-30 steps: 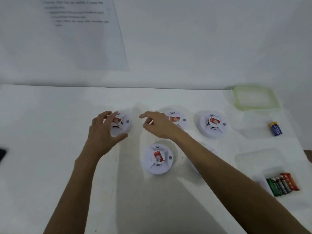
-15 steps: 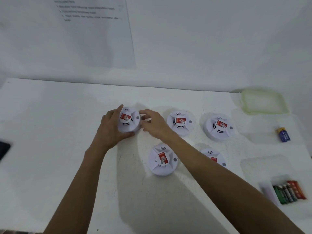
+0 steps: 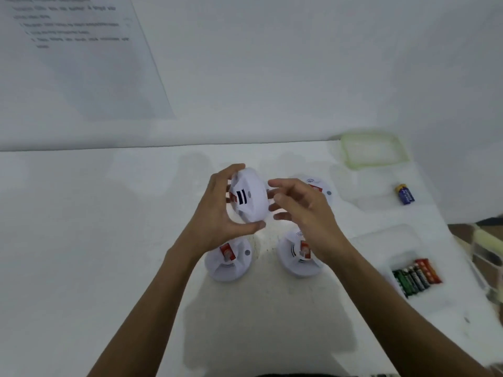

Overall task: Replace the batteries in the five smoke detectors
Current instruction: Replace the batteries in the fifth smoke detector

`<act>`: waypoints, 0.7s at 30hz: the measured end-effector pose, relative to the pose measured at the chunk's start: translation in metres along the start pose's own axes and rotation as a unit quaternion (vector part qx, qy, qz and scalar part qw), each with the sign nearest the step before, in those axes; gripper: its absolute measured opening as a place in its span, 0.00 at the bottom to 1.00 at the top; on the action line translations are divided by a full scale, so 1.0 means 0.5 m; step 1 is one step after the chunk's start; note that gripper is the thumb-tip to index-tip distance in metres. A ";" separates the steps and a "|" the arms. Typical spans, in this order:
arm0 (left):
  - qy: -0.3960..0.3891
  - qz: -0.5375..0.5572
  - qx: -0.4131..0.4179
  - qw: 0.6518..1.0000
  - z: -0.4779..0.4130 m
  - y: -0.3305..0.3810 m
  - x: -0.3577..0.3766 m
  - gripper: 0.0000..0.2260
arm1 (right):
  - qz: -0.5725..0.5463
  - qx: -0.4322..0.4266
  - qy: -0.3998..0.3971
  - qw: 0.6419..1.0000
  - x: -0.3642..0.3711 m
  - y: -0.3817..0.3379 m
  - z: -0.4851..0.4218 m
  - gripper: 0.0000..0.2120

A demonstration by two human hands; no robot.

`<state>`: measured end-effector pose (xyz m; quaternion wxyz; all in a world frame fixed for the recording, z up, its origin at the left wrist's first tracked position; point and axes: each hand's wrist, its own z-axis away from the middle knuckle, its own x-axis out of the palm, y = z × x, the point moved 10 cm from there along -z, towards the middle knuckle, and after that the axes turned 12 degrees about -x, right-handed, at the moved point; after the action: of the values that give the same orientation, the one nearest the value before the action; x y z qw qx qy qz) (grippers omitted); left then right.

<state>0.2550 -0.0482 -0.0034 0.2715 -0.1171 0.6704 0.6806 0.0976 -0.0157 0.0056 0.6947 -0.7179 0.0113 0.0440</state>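
Three smoke detectors are seen lying on the white surface (image 3: 81, 240) — one (image 3: 230, 261) below the left hand, one (image 3: 295, 261) partly covered by the right wrist, one (image 3: 318, 186) largely hidden behind the right hand (image 3: 304, 210) — with a clear tub of batteries (image 3: 415, 276), a blue battery (image 3: 405, 194) and a green-rimmed lid (image 3: 374, 151) set well apart at the right. A fourth smoke detector (image 3: 249, 198) is held raised above the surface, tipped on edge with its vented face turned toward the left hand (image 3: 217, 210), whose fingers are clamped on its rim top and bottom. The right hand's fingers are spread apart just beside it — whether they touch it cannot be told.
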 end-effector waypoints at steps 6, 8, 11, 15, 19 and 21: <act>-0.061 0.076 0.053 0.994 0.032 0.078 0.076 0.44 | 0.033 0.040 0.010 0.999 -0.040 0.017 0.061 0.27; -0.078 0.081 0.059 0.992 0.039 0.083 0.096 0.44 | 0.049 0.026 0.009 0.998 -0.048 0.013 0.076 0.29; -0.086 0.059 0.039 0.994 0.042 0.082 0.112 0.44 | 0.083 0.016 0.048 0.995 -0.070 0.019 0.095 0.31; -0.092 0.003 -0.013 0.996 0.048 0.078 0.134 0.48 | 0.160 -0.049 0.104 0.980 -0.086 -0.001 0.124 0.37; -0.101 0.000 -0.030 0.994 0.054 0.071 0.144 0.51 | 0.176 -0.066 0.120 0.975 -0.079 -0.014 0.139 0.39; -0.105 0.003 -0.035 0.994 0.058 0.070 0.146 0.51 | 0.156 -0.068 0.118 0.978 -0.074 -0.011 0.141 0.39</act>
<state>0.1821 -0.0028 -0.0099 0.3338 -0.0524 0.6142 0.7132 0.0578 0.0534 0.0116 0.6225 -0.7531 0.2019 0.0673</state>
